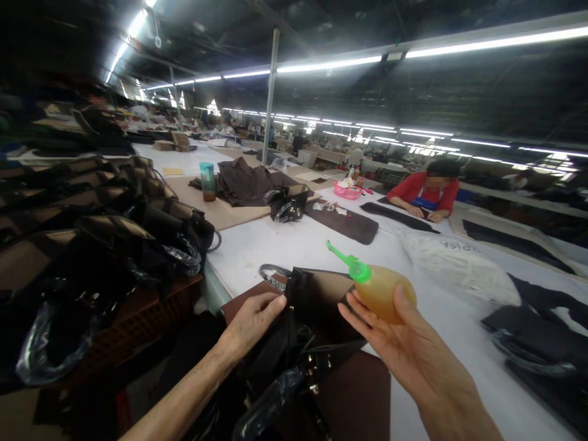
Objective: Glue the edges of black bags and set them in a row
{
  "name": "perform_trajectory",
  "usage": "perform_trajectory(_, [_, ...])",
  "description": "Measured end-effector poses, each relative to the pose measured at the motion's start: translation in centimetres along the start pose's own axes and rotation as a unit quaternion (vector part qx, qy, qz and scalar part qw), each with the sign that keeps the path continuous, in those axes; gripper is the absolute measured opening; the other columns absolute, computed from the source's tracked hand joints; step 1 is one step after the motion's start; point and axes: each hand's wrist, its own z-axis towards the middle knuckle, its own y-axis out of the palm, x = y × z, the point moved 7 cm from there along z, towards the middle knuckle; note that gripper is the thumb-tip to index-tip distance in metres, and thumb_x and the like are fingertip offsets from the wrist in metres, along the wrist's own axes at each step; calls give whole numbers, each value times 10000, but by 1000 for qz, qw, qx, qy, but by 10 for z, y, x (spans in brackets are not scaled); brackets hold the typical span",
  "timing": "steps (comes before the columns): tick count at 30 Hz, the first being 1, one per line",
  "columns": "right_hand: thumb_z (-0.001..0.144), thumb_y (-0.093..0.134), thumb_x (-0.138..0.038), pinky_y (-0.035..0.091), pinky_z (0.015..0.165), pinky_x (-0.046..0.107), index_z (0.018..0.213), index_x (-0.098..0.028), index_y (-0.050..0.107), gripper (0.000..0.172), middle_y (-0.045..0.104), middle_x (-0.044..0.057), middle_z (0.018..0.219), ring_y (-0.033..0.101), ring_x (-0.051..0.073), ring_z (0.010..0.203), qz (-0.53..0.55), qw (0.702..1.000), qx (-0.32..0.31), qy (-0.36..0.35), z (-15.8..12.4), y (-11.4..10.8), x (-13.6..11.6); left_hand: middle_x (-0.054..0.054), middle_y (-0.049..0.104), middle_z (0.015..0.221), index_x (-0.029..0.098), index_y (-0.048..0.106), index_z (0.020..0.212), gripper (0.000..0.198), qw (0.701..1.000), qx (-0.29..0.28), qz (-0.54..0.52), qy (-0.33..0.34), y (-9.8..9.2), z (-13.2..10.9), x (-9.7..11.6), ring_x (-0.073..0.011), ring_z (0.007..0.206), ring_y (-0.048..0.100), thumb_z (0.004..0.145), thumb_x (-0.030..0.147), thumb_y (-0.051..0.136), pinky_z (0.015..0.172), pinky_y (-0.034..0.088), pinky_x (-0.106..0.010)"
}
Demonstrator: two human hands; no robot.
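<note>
In my right hand (399,337) rests a squeeze bottle (383,291) of amber liquid, gripped between thumb and fingers. Its green nozzle points up and to the left. My left hand (255,318) grips the left edge of a black handbag (298,300), thumb and fingers closed on it. The bag stands with its tan inside showing at the top. Clear plastic wraps its handles, and gold-coloured metal fittings show on its front. Beneath the bag lies a dark brown sheet (356,398).
Several black handbags (114,245) are heaped at left over an orange crate (133,331). On the white table (243,242) are a teal-lidded bottle (207,182), a small black bag (289,202) and a white plastic bag (459,269). A person in red (425,193) works across the table.
</note>
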Motion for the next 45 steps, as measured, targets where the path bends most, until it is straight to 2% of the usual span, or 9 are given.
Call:
perform_trajectory(4, [728,728,-220,464,860,572,1127,-176,496,464,552,139,1130,568,326,1020,7,1000,6,-1,0,-2,1,-44,649,989,167,592,1079,361,996,-39,-85,-8,7,-1,-5,-203,931,587,814,404,529,832,433,-306])
perform_trajectory(7, [733,725,-234,469,854,572,1107,-179,503,439,549,140,1127,567,328,1023,7,1000,13,-6,-1,-3,0,-48,646,984,174,587,1059,288,987,-51,-152,-19,8,2,-14,-189,915,592,792,253,514,824,433,-308])
perform_trajectory(12, [754,706,-252,470,868,561,1136,-188,502,437,576,110,1090,579,308,1006,2,1000,12,-7,-2,-5,1,-53,631,942,160,599,969,416,976,-91,-195,23,12,9,-16,-195,905,584,584,35,502,785,433,-306])
perform_trajectory(16, [762,698,-278,483,861,544,1123,-188,510,417,599,93,1046,587,293,987,-8,1000,20,-7,-1,-7,1,-33,611,767,140,596,813,184,985,-49,-167,-5,16,18,-25,-154,696,570,635,125,552,636,428,-266])
perform_trajectory(21, [771,691,-281,470,878,547,1085,-200,522,365,610,76,1022,590,278,989,-11,1000,23,-7,-4,-4,1,43,499,560,159,513,696,39,987,28,-154,-33,9,22,-39,-81,483,426,670,184,499,472,312,-199])
perform_trajectory(28, [780,681,-297,462,884,551,1095,-161,532,374,620,101,1017,592,283,987,-34,999,20,-13,-7,-2,1,42,494,632,188,452,773,81,965,187,-187,-1,-24,28,-50,-116,582,457,715,208,399,553,367,-225])
perform_trajectory(37, [718,738,-310,462,883,549,1109,-192,532,458,620,92,1035,591,292,995,-29,999,35,-30,-4,0,3,-4,576,786,192,504,821,253,972,195,26,130,-18,21,-15,-178,768,532,867,390,353,715,404,-279])
perform_trajectory(41, [746,716,-293,465,885,531,1101,-185,540,410,635,91,1020,603,282,976,-34,999,19,-33,-5,4,3,-35,615,807,188,509,885,389,964,172,178,99,-18,24,-5,-225,775,576,760,557,501,704,407,-313])
perform_trajectory(45, [746,716,-280,473,880,523,1095,-186,542,401,639,92,1029,603,287,981,-31,999,24,-29,-4,0,4,-91,633,769,168,519,892,616,929,141,341,15,-17,33,0,-299,743,604,615,718,546,629,410,-347])
